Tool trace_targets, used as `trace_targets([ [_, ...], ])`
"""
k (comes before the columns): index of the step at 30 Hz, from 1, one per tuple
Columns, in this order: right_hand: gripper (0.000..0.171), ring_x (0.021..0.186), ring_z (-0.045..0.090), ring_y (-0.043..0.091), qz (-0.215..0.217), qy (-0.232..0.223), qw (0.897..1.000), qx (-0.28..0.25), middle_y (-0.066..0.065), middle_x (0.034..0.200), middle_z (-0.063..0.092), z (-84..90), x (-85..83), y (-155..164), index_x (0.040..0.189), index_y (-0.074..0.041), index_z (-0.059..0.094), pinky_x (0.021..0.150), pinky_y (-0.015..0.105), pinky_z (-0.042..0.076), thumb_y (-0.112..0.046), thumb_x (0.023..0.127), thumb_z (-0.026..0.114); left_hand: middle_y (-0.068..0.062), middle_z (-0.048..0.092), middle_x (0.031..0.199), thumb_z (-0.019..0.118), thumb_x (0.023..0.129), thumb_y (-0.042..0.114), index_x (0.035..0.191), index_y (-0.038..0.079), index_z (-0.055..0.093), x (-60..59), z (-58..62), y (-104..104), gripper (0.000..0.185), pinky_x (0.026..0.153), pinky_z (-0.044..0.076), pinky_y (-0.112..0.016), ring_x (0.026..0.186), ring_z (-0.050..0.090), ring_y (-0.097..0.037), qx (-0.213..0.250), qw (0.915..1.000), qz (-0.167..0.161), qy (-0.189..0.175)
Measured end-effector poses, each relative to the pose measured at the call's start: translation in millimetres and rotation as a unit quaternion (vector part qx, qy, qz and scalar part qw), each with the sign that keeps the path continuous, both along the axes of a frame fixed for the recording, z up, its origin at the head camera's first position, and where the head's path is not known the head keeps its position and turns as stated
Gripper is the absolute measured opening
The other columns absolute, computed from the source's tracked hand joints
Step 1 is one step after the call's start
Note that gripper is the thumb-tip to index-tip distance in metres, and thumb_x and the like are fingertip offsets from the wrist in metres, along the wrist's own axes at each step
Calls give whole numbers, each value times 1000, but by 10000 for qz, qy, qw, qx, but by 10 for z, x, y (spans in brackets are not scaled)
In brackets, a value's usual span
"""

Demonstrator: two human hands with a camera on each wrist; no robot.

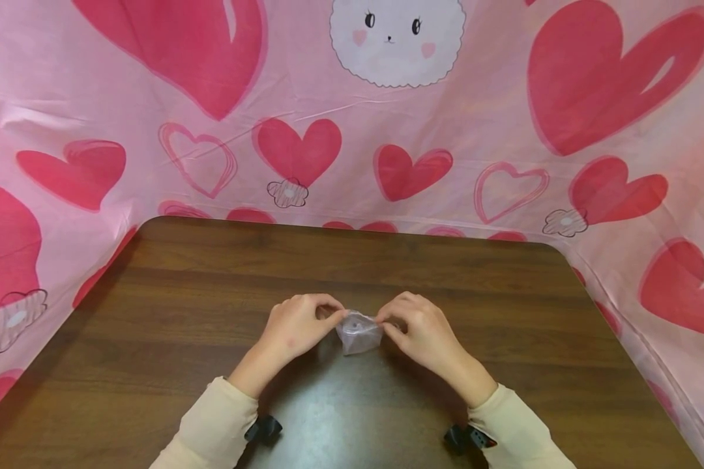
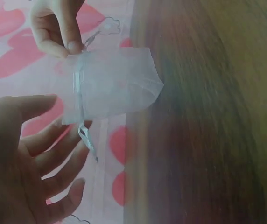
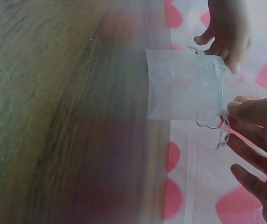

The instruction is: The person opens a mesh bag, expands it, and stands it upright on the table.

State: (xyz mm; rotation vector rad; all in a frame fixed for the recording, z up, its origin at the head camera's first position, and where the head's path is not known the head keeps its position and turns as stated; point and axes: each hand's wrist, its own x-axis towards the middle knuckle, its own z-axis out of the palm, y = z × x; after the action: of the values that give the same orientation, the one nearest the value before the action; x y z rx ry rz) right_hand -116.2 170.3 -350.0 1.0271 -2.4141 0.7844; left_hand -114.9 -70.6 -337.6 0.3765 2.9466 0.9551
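A small sheer white drawstring pouch [image 1: 359,335] hangs between the two hands over the middle of the table. My left hand [image 1: 300,326] holds its left upper edge with thumb and forefinger. At the opposite upper corner my right hand [image 1: 419,326] pinches the rim. In the left wrist view, a thin pale ribbon [image 2: 80,88] runs across the pouch near its mouth, with a loop dangling beside the left fingers. The right wrist view shows another ribbon end [image 3: 222,140] hanging by the right fingers, the other fingers spread below. The pouch looks flat.
A dark brown wooden table [image 1: 211,280] lies under both hands. Behind it and along its sides hangs a pink cloth [image 1: 352,176] printed with hearts. Cream sleeves [image 1: 214,423] cover the forearms, with a small black device [image 1: 264,428] at each wrist.
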Motion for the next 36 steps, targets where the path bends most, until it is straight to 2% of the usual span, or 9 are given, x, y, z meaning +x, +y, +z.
trace_targets([
  [6,20,86,63,9,129,-163,9997,94,-10,88,70,34,1,6,85,-18,74,75,34,51,-4,75,85,18,65,73,74,87,40,90,34,78,6,16,47,8,61,44,-35,68,59,-5,-341,9992,-51,225],
  [12,16,86,63,7,144,-849,9963,-69,-12,89,68,116,4,6,90,-20,75,76,32,53,-11,80,84,15,69,80,75,86,36,87,33,78,35,57,75,5,61,45,-35,72,62,-7,-653,9968,-67,446],
  [15,14,83,64,7,-47,-997,9950,30,-13,87,68,184,-10,-42,92,-20,76,74,32,52,-15,81,83,15,69,79,75,87,35,86,32,78,43,75,87,4,61,45,-34,71,62,-6,-696,9961,-90,531],
  [19,13,77,63,8,-407,-1134,9910,579,-13,83,68,261,-19,-145,93,-21,76,69,30,51,-23,82,83,13,69,78,75,87,33,86,29,79,42,87,104,5,58,44,-32,69,61,-7,-660,9961,-106,577],
  [23,13,68,59,5,-683,-1527,9790,1167,-15,75,65,314,-21,-230,92,-21,76,61,26,47,-29,83,82,11,70,77,76,87,33,87,28,78,40,76,112,6,57,43,-31,68,62,-8,-631,9964,-131,553],
  [27,9,60,54,0,-906,-1872,9663,1517,-18,68,62,328,-32,-281,87,-21,77,56,26,44,-28,83,82,10,71,78,76,86,33,87,28,78,42,66,112,5,56,43,-31,68,62,-9,-613,9965,-94,564],
  [31,6,60,54,2,-1168,-1855,9614,1664,-16,66,62,327,-39,-311,81,-23,76,56,29,45,-24,82,82,10,71,77,75,86,34,88,28,78,40,63,111,7,56,43,-32,66,61,-10,-649,9964,-76,535],
  [36,8,58,53,5,-1363,-1662,9626,1647,-15,65,62,330,-30,-332,78,-24,76,54,30,45,-23,81,82,17,65,70,74,86,38,84,28,77,10,62,123,11,54,42,-31,62,57,-7,-848,9954,-386,218],
])
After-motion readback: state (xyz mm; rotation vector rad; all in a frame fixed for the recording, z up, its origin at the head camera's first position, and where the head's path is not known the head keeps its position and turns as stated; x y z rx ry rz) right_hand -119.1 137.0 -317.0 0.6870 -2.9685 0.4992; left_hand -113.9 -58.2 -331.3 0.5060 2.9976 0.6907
